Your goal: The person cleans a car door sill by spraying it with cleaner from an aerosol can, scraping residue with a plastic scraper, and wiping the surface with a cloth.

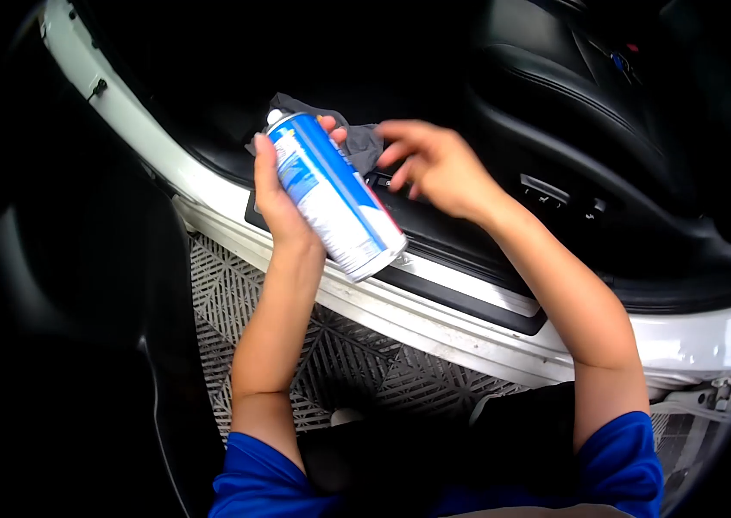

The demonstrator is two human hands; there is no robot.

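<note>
blue/wht can [335, 197] tilted in l hand [277, 203], nr r hand [439, 168]

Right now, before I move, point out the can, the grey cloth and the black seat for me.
Can [335, 198]: head view, middle of its printed side.
Grey cloth [365, 147]: head view, the part showing right of the can.
Black seat [551, 102]: head view, on its cushion.

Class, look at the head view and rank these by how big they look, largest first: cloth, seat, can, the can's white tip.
1. Seat
2. Can
3. Cloth, judged by its visible part; the can and hand hide some
4. White tip
</note>
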